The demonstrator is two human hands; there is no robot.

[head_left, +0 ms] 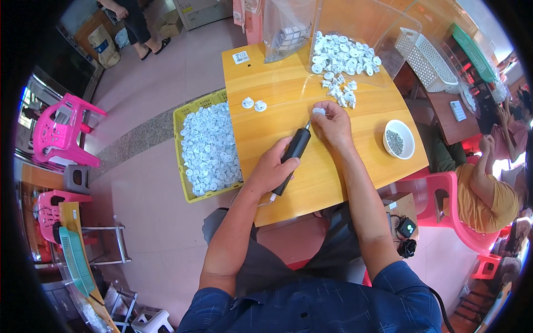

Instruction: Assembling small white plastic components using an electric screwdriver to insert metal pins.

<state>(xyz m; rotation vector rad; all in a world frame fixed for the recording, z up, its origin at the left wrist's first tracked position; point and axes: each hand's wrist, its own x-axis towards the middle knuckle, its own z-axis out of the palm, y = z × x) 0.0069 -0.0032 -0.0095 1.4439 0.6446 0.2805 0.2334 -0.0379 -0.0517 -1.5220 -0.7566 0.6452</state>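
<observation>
My left hand (pixel 273 167) is wrapped round a black electric screwdriver (pixel 294 158) with a white cable at its lower end. The screwdriver's bit points up and away, meeting a small white round plastic part (pixel 318 111). That part is pinched in the fingers of my right hand (pixel 335 125); the exact contact at the bit tip is too small to make out. Two similar white parts (pixel 254 104) lie apart on the table to the left. Beyond my right hand, a loose group of white parts (pixel 341 91) spreads in front of a clear bin.
The clear bin (pixel 383 41) holds a heap of white parts. A white bowl (pixel 409 145) of small metal screws stands at the right of the wooden table (pixel 266 208). Left of it, a yellow crate (pixel 194 195) is full of white parts. People sit at right beside pink chairs (pixel 452 213).
</observation>
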